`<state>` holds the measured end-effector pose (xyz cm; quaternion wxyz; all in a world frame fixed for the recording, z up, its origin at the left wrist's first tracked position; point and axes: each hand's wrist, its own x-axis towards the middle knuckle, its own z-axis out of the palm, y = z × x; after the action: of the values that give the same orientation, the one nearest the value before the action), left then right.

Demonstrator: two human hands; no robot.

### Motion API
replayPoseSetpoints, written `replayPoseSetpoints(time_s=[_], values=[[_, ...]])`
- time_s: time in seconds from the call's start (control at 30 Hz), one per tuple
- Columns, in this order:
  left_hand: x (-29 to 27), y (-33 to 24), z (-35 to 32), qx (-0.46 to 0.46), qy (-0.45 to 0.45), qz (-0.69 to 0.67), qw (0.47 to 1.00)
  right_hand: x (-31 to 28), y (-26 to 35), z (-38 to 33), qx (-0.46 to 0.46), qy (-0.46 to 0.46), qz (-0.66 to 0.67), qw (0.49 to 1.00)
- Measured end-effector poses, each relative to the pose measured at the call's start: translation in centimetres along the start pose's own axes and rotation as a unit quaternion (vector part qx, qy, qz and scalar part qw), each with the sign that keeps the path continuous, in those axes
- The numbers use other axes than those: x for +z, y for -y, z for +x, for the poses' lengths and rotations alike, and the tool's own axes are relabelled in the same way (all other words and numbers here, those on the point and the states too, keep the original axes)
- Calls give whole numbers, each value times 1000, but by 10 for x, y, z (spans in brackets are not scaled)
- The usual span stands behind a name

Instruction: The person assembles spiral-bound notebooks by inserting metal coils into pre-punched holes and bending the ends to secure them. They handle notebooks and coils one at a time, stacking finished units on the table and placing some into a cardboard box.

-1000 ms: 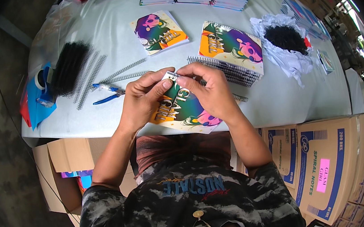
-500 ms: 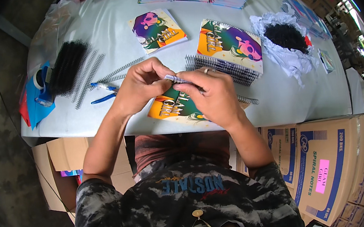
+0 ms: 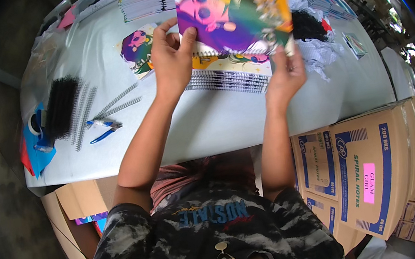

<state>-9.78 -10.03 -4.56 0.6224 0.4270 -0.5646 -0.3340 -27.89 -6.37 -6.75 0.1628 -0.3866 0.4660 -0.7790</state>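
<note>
Glossy purple-covered spiral notebook (image 3: 233, 16), pinched by left hand (image 3: 173, 62) and right hand (image 3: 285, 72), could slip onto the stacked spiral notebooks (image 3: 229, 73).

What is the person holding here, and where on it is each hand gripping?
A colourful spiral notebook, lifted above the table: left hand grips its left edge, right hand its lower right corner, by the spiral.

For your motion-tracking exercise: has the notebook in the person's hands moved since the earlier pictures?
Yes. The notebook has risen from the table's near edge and gone farther away, above the notebook stack, held by both hands.
</note>
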Motion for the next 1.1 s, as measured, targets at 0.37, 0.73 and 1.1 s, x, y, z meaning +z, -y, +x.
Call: replayPoseSetpoints(time_s=[0.37,0.73,1.1], values=[[-83,94,48,-28,224,499,837,-31,-53,-35,-54,56,-222,972],[-147,54,63,203,143,502,829,39,3,-54,-270,267,-208,901],[-158,-50,-45,120,-61,148,980,71,36,-81,76,308,145,937]])
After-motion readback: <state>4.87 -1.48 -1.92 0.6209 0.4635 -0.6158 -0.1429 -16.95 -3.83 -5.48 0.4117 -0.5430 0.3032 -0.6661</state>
